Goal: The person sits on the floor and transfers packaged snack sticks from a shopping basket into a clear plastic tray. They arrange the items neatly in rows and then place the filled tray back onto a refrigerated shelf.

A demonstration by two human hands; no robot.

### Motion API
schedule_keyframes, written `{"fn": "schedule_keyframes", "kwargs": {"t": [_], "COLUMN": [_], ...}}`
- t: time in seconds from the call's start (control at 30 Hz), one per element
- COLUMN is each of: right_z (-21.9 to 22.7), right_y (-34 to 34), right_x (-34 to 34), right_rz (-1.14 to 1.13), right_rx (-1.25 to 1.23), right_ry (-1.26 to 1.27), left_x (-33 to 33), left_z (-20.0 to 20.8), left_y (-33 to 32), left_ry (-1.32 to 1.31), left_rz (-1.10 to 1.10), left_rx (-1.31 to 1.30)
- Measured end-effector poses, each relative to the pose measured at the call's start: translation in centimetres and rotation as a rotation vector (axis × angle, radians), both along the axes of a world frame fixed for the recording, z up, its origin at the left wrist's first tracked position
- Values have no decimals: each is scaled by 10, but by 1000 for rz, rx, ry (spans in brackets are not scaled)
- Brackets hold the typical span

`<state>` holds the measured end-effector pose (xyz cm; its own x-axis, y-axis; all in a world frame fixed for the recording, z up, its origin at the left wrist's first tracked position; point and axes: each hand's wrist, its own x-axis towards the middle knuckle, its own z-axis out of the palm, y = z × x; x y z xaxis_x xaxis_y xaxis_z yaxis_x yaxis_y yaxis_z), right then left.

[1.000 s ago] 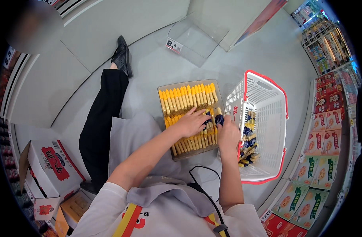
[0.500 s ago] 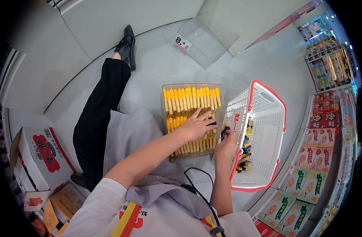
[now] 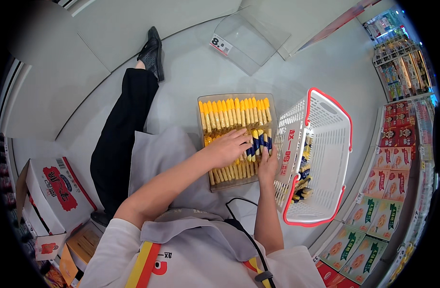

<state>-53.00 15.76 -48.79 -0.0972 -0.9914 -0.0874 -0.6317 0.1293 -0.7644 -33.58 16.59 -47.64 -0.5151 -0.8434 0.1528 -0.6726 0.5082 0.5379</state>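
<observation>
A clear plastic tray (image 3: pixel 215 187) on the floor in front of me holds upright rows of slim snack packets, yellow-topped ones (image 3: pixel 234 113) in the far row. Blue-and-yellow snack packets (image 3: pixel 256 138) stand at the right of the middle row. My left hand (image 3: pixel 227 150) lies over that row, its fingers stretched out against the blue packets. At the tray's right side, my right hand (image 3: pixel 268 167) pinches a blue-and-yellow packet standing at the end of this row. Just right of it, a white basket (image 3: pixel 328 165) with red handles has more such packets (image 3: pixel 304 170) inside.
An empty clear plastic bin (image 3: pixel 246 43) with a price tag lies beyond the tray. An opened white-and-red carton (image 3: pixel 56 194) stands at my left. Shelves with boxed goods (image 3: pixel 373 216) line the right side. My outstretched leg (image 3: pixel 121 129) lies left of the tray.
My right hand has moved left from the basket's side to the tray with a blue-and-yellow packet. My left hand has drawn back slightly to the left, showing more blue packets.
</observation>
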Motion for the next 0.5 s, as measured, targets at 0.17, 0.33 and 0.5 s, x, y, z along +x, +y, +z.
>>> {"fn": "schedule_keyframes", "kwargs": {"t": [0.17,0.33,0.5], "right_z": [-29,-20,129], "right_y": [-3,-3,31], "right_x": [-4,4,-9], "right_rz": [-38,-193,309], "right_rx": [-204,-59,173], "right_ry": [215,172,-12], "left_x": [-9,-28,-9], "left_z": [14,18,-2], "left_y": [8,20,22], "left_ry": [-38,-203,-343], "left_rz": [2,-158,-91], "left_rx": [-53,-26,-87]}}
